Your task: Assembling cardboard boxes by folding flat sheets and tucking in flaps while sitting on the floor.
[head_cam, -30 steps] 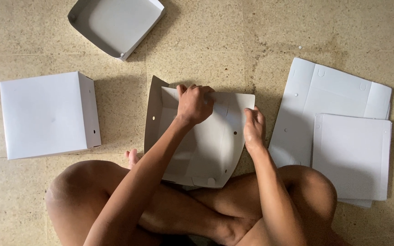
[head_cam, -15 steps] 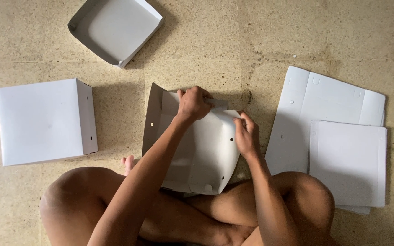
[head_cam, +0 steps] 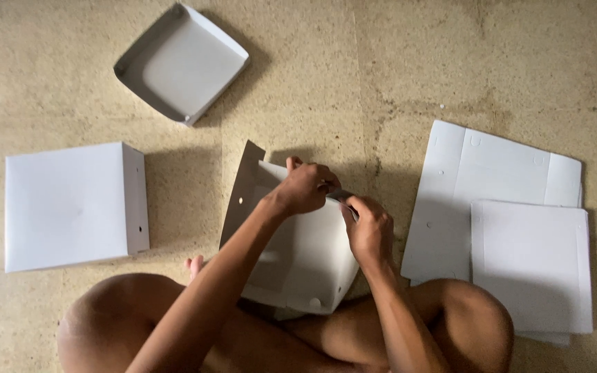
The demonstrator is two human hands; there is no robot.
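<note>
A person sits cross-legged on the floor; left hand and right hand both pinch the top edge of a half-folded white box between the knees; flat sheets lie just beside it.

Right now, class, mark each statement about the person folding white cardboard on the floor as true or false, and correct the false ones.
1. Both hands, left hand and right hand, grip the half-folded box. True.
2. The open tray lies beside the person's knee. False: it lies far off, at upper left.
3. A closed white box sits on the left. True.
4. The flat sheets are stacked on the left. False: on the right.
</note>
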